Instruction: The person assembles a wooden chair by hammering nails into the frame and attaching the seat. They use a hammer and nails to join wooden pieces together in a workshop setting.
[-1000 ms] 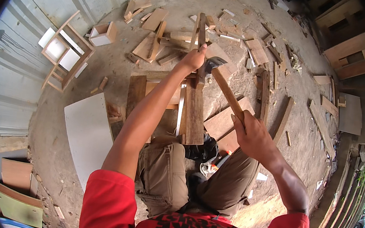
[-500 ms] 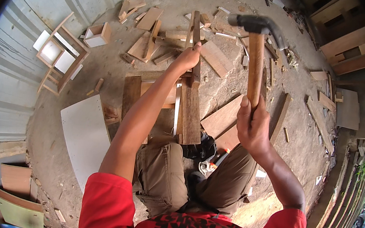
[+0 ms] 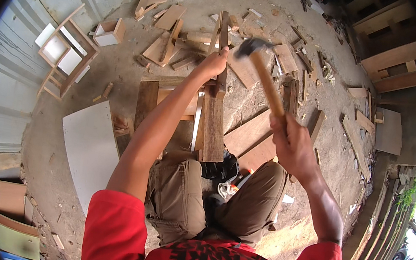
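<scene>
My right hand (image 3: 294, 142) is closed round the wooden handle of a claw hammer (image 3: 266, 88). Its dark head is tilted left, in the air short of the wooden bar, and slightly blurred. My left hand (image 3: 214, 65) grips a narrow dark wooden bar (image 3: 224, 29) that points away from me, the fingers wrapped round it. The near end of the bar lies over a wooden frame (image 3: 214, 130) of brown boards standing in front of my knees. A thin pale strip (image 3: 213, 40) runs alongside the bar. My left forearm hides part of the frame.
A white panel (image 3: 90, 147) lies to the left, with a small wooden chair frame (image 3: 70, 58) and an open box (image 3: 109, 32) beyond it. Loose boards (image 3: 249, 132) and offcuts litter the concrete floor. Slatted wooden panels (image 3: 400, 59) stand at the far right.
The hammer has swung left, from nearly upright to tilted, its head now closer to the bar. My left hand keeps its grip on the bar. The whole view has shifted slightly.
</scene>
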